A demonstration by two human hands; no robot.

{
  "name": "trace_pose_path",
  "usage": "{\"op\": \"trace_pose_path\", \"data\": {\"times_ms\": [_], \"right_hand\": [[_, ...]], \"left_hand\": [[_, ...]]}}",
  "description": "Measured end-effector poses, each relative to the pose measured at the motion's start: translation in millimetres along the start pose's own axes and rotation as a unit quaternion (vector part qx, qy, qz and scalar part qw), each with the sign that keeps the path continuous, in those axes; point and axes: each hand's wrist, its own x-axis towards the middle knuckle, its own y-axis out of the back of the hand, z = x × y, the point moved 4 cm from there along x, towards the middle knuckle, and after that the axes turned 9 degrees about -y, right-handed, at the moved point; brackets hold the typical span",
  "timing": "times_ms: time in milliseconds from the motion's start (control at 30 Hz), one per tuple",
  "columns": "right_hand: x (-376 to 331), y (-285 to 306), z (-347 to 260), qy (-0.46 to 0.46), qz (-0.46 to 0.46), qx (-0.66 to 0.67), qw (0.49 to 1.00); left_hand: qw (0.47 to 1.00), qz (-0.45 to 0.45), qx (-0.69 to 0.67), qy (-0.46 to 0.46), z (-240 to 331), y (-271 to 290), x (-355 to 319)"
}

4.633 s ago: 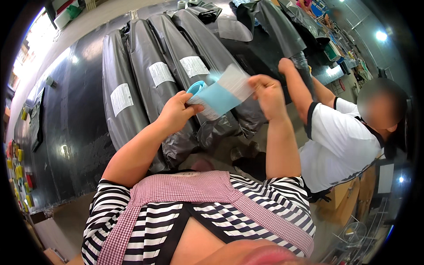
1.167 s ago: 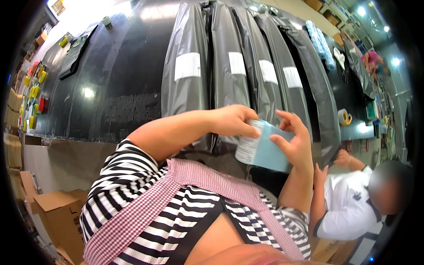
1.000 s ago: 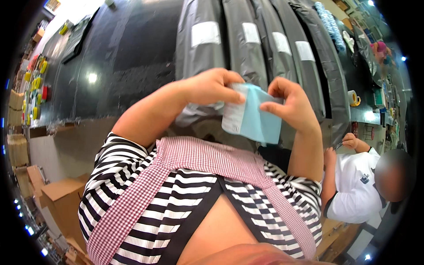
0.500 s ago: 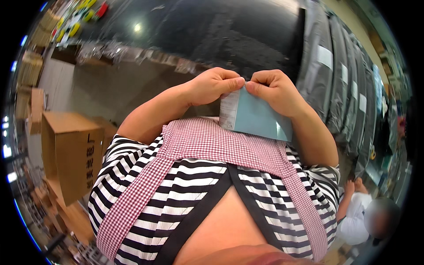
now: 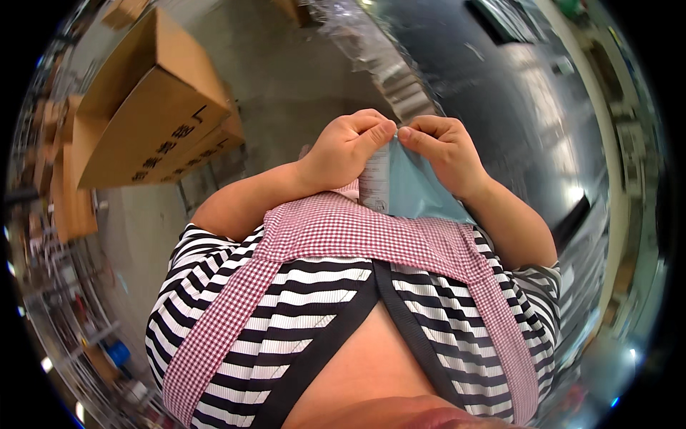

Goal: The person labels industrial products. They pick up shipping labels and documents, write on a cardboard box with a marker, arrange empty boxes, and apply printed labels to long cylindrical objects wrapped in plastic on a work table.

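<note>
Teal pouch pinched at its top edge by both hands

Teal and thin, the plastic mailer pouch (image 5: pixel 414 187) hangs upright just in front of the checked apron bib (image 5: pixel 343 229), its long axis running down from the fingers toward the chest. Left hand (image 5: pixel 344 146) and right hand (image 5: pixel 444 151) meet at the pouch's upper edge, thumb and forefinger of each closed in a narrow pinch grip on it, fingertips almost touching; neither hand is nearer than the other. A white label strip (image 5: pixel 376 179) runs down the pouch's left side. Whether anything is inside cannot be told. Left of the pouch, brown cardboard boxes (image 5: pixel 143 121) stand on the floor; right of it lies a dark glossy desk (image 5: pixel 514 107).
</note>
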Motion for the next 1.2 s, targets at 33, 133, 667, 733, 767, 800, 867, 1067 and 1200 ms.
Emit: {"op": "trace_pose_path", "data": {"times_ms": [33,133,667,733,767,800,867,1067,1200], "right_hand": [[19.5,-4.7,-6.5,-0.015,0.000,-0.021,1.000],[79.2,-0.3,-35.8,-0.029,-0.101,-0.187,0.977],[318.5,42.8,-101.5,0.053,-0.223,-0.123,0.966],[345.1,54.8,-102.6,0.009,-0.249,-0.106,0.963],[359.0,62.8,-105.2,0.003,-0.267,-0.085,0.960],[372.9,74.1,-106.2,-0.045,-0.285,-0.053,0.956],[396.9,95.2,-108.5,-0.078,-0.315,-0.010,0.946],[443.1,144.1,-96.8,-0.158,-0.285,0.039,0.945],[472.0,160.2,-87.4,-0.166,-0.191,0.050,0.966]], "left_hand": [[1.000,0.019,0.022,-0.011,-1.0,14.9,2.5],[0.995,0.065,0.081,0.005,-5.4,52.7,15.3],[0.958,0.236,0.160,0.035,-35.1,193.6,170.4],[0.964,0.217,0.147,0.055,-41.0,210.2,188.5],[0.967,0.203,0.140,0.062,-44.1,218.1,198.0],[0.970,0.200,0.122,0.059,-46.7,227.0,207.4],[0.977,0.192,0.079,0.054,-53.1,246.2,226.5],[0.990,0.120,0.064,0.023,-75.4,320.8,289.0],[0.996,0.070,0.049,0.013,-82.8,386.1,333.6]]}}
